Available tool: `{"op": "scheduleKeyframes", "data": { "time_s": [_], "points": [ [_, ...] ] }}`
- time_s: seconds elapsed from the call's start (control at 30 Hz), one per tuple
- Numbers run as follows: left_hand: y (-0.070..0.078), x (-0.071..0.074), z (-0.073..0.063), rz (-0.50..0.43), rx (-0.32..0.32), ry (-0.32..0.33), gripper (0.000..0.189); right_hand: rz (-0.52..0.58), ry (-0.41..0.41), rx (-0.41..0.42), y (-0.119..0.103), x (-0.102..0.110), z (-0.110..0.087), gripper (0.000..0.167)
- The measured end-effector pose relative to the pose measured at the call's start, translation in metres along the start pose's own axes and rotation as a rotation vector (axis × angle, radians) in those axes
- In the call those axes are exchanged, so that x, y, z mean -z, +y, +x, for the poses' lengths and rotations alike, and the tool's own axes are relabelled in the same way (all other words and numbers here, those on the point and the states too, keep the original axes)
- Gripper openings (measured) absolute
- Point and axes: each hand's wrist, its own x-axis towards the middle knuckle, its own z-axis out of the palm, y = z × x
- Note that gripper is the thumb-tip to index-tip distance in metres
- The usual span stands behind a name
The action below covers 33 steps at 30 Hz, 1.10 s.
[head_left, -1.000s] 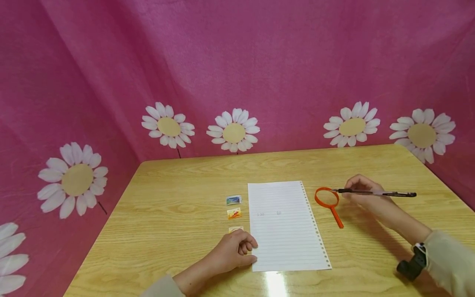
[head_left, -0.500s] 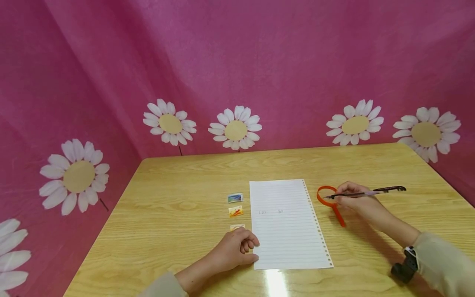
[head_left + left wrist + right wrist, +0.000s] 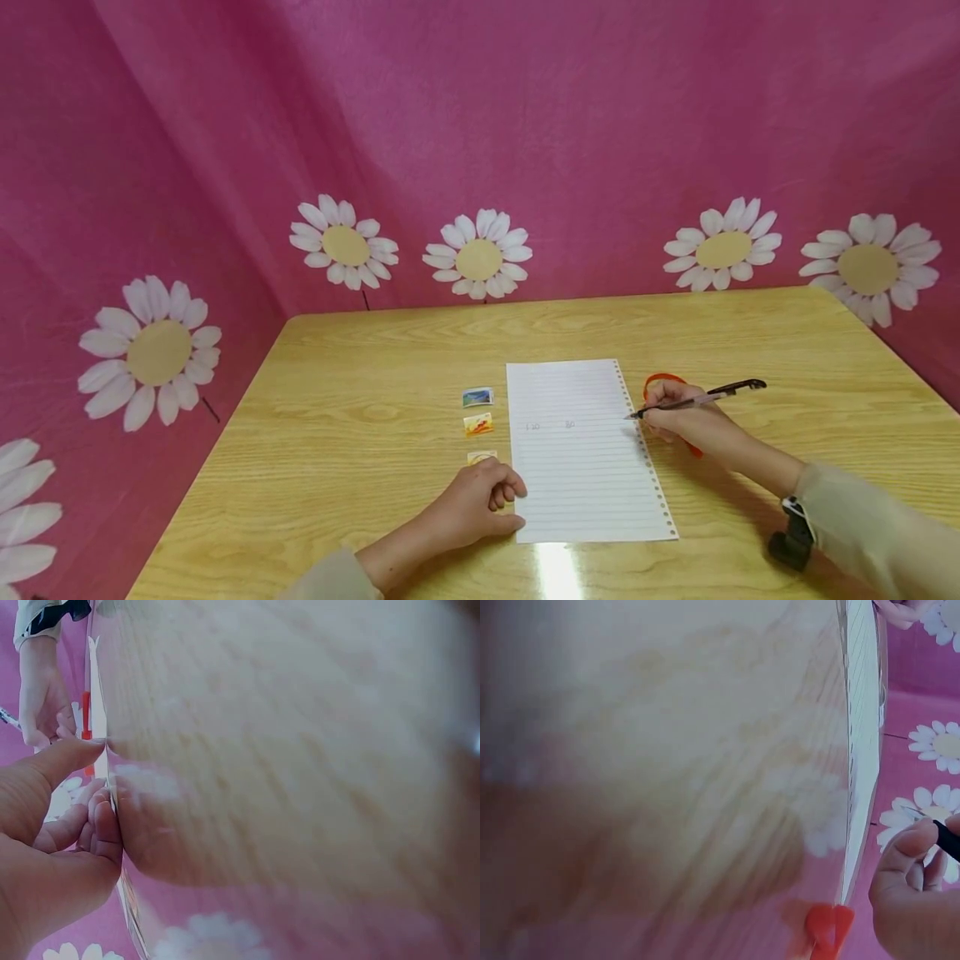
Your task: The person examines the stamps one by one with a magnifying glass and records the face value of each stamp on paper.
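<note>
A lined sheet of paper with punched holes down its right side lies on the table, with "120" and "80" handwritten on it. My right hand pinches a pen, its tip over the sheet's right edge; whether it touches cannot be told. The same pen shows dark in the right wrist view. At the sheet's lower left edge rests my left hand, fingers loosely bent, thumb and fingertips on the paper's margin. Partly hidden behind the right hand is an orange-red magnifying glass.
Left of the sheet, a blue-green stamp, a yellow-orange stamp and a third pale yellow stamp form a column, the last partly covered by the left hand. A pink curtain with daisies stands behind the wooden table.
My right hand has moved left with the pen, from beyond the magnifying glass to the sheet's right edge, and now covers part of the glass. The left hand stays on the sheet's edge.
</note>
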Motion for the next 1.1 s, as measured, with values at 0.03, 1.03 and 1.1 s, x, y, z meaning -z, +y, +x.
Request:
{"op": "scheduleKeyframes", "data": {
  "time_s": [0.03,1.03,1.1],
  "points": [
    [0.000,0.000,0.000,0.002,0.000,0.001,0.022,-0.004,-0.003,0.002,0.000,-0.002,0.002,0.011],
    [-0.002,-0.001,0.002,0.016,0.043,-0.003,0.022,-0.166,-0.003,-0.039,0.001,-0.026,0.027,0.014],
    [-0.002,-0.001,0.002,0.016,0.058,-0.003,0.022,-0.161,-0.006,-0.047,0.001,-0.026,0.028,0.014]
  ]
}}
